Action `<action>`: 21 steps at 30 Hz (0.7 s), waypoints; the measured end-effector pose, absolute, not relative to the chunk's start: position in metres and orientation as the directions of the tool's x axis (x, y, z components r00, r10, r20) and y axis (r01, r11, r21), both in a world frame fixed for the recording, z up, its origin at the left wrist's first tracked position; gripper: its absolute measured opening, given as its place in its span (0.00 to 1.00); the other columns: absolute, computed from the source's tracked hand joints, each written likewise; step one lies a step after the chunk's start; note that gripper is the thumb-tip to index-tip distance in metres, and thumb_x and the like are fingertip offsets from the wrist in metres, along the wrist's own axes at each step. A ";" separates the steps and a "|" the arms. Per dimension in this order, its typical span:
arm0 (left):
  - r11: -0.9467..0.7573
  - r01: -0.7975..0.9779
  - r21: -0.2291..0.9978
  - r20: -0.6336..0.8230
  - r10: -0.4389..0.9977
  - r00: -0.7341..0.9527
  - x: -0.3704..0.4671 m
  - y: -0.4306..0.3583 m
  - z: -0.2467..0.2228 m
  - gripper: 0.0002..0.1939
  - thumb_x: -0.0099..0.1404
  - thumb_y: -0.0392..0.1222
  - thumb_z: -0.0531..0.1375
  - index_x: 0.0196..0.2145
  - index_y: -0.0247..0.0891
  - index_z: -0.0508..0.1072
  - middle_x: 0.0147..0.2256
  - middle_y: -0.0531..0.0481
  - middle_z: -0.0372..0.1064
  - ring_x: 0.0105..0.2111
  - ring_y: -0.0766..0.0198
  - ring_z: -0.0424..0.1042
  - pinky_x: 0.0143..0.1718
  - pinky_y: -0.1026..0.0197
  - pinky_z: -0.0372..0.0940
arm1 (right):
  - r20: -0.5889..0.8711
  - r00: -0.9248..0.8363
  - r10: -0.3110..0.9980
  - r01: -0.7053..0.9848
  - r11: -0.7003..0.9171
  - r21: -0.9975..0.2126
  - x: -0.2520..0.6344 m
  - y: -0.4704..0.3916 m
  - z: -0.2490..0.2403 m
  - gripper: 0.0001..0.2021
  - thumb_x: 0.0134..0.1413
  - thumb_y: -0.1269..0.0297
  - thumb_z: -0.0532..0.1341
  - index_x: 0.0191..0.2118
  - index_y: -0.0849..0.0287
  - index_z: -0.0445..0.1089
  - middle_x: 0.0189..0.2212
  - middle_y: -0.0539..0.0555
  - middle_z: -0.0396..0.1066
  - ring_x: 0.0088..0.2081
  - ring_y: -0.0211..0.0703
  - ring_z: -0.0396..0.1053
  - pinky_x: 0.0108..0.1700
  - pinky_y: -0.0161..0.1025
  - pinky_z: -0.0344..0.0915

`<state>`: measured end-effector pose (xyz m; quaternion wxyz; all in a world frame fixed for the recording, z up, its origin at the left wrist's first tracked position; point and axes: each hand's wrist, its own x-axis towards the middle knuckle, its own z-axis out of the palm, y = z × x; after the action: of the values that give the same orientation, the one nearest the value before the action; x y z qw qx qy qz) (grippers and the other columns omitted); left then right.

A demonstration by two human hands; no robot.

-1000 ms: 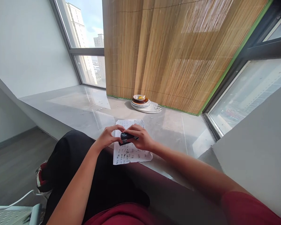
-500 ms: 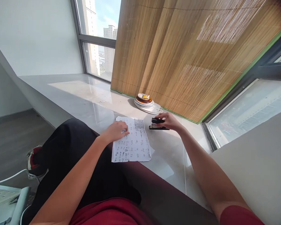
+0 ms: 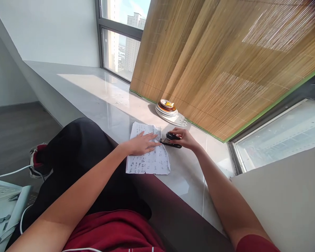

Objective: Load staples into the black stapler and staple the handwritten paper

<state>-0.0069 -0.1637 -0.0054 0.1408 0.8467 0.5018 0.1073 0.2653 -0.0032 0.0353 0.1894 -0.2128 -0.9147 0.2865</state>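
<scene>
Left palm on the paper, right hand gripping the stapler

Head view, looking down at the pale ledge [image 3: 193,159]. My left hand [image 3: 142,144] lies palm down on the handwritten sheet of paper [image 3: 157,163], fingers spread apart and reaching toward its right side. Nothing pinched there; the hand simply rests over the writing.

My right hand [image 3: 185,139] has the black stapler [image 3: 171,142] from its right end: grip closed, thumb on the near side, fingers curled over the top arm. The top arm stands raised off the base, with a gap toward the left end. Stapler lies low at the right edge of the sheet, its left end pointing at my left fingertips and very near them. Cannot tell whether that end touches paper or finger.

Sheet is creased, ragged along the edges, its near edge at the front of the ledge. Beyond it, a stack of plates [image 3: 166,112] with a small yellow item [image 3: 169,104] on top, close to the bamboo blind [image 3: 189,70]. Black-trousered knee [image 3: 80,140] left of the sheet, beside the ledge.
</scene>
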 end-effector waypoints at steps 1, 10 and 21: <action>-0.458 0.819 0.346 0.035 0.878 0.476 -0.008 -0.164 -0.005 0.28 0.80 0.54 0.48 0.74 0.62 0.55 0.78 0.57 0.33 0.77 0.45 0.37 0.74 0.34 0.29 | 0.225 -0.842 0.491 0.282 0.755 -0.592 0.265 -0.003 0.036 0.21 0.53 0.49 0.73 0.50 0.52 0.82 0.43 0.56 0.76 0.43 0.50 0.72 0.39 0.42 0.66; -0.442 0.836 0.325 -0.009 0.882 0.470 -0.012 -0.170 -0.003 0.28 0.79 0.54 0.47 0.74 0.60 0.56 0.78 0.58 0.36 0.77 0.49 0.38 0.75 0.37 0.29 | 0.128 -0.906 0.402 0.299 0.826 -0.478 0.268 -0.010 0.062 0.13 0.56 0.52 0.70 0.43 0.54 0.82 0.39 0.55 0.73 0.39 0.47 0.70 0.42 0.42 0.66; -0.443 0.826 0.349 0.006 0.882 0.471 -0.014 -0.170 -0.004 0.28 0.80 0.55 0.46 0.75 0.60 0.54 0.78 0.58 0.37 0.77 0.50 0.38 0.75 0.39 0.29 | 0.007 -0.919 0.393 0.335 0.792 -0.510 0.273 -0.016 0.077 0.17 0.55 0.51 0.71 0.48 0.53 0.82 0.41 0.55 0.73 0.41 0.48 0.71 0.44 0.42 0.67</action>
<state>-0.0135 -0.1705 -0.0041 0.1504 0.8442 0.5059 0.0938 0.2725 -0.0156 0.0768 0.0564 -0.1928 -0.9449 0.2584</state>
